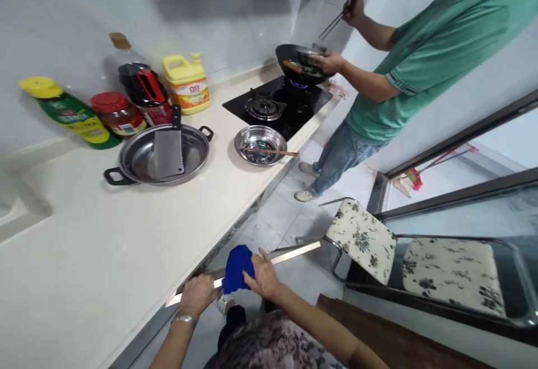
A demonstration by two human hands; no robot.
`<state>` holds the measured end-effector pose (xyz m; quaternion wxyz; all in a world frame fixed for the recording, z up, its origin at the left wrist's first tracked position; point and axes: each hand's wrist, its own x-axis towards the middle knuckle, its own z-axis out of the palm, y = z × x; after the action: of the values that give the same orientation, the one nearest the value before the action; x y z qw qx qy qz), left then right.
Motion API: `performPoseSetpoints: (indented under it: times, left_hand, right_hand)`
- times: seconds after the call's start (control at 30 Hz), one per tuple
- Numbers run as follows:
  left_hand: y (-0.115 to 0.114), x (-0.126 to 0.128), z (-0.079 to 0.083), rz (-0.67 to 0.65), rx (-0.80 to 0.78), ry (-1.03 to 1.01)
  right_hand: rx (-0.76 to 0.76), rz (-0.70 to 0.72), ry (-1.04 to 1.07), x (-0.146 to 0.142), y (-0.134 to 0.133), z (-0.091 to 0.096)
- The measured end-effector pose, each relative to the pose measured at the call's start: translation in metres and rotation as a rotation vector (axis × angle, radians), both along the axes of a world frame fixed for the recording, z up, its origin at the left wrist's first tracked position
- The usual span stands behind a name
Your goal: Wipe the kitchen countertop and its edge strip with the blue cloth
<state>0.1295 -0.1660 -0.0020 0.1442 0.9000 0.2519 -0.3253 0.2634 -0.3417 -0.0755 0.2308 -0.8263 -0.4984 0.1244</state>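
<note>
We are wiping a long, flat metal strip (290,254) along the tabletop's (126,257) near edge with a soft blue cloth (236,268). How much is wiped we cannot tell: the strip is shining on both sides of the cloth. Our right hand (264,275) is pressing the bunched cloth, fingers together. Our left hand (199,296) is curling its fingers around the strip's left end. Beyond, another person is cooking at a black wok (294,61).

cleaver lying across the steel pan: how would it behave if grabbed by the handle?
The cleaver looks blade-heavy, so it would probably dip forward. It bridges the steel pan, metal on metal, so it likely slides and clatters. The blade seems rigid.
</note>
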Motion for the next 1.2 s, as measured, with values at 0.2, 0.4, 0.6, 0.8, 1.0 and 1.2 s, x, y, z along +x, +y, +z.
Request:
performPoseSetpoints:
  times: [0.2,0.4,0.6,0.8,1.0,1.2]
  left_hand:
    - [-0.002,-0.002,-0.006,-0.091,0.002,-0.015]
    - [-0.004,-0.003,-0.005,-0.083,0.033,-0.004]
    - [-0.005,-0.002,-0.007,-0.067,0.046,0.009]
    - [-0.004,0.002,-0.006,-0.067,0.016,-0.008]
    - [-0.007,0.009,0.002,-0.005,0.002,-0.008]
    - [-0.033,0.046,0.009,-0.03,-0.051,0.0]
  right_hand:
    - [0.09,-0.125,-0.052,0.063,-0.094,0.002]
    - [0.187,-0.255,-0.158,0.118,-0.182,0.002]
    - [0.209,-0.177,-0.119,0.145,-0.186,0.004]
    - [0.157,-0.083,-0.01,0.093,-0.105,0.0]
    - [-0.045,-0.085,0.144,0.045,-0.043,0.017]
    - [-0.129,-0.051,0.31,0.025,-0.003,0.044]
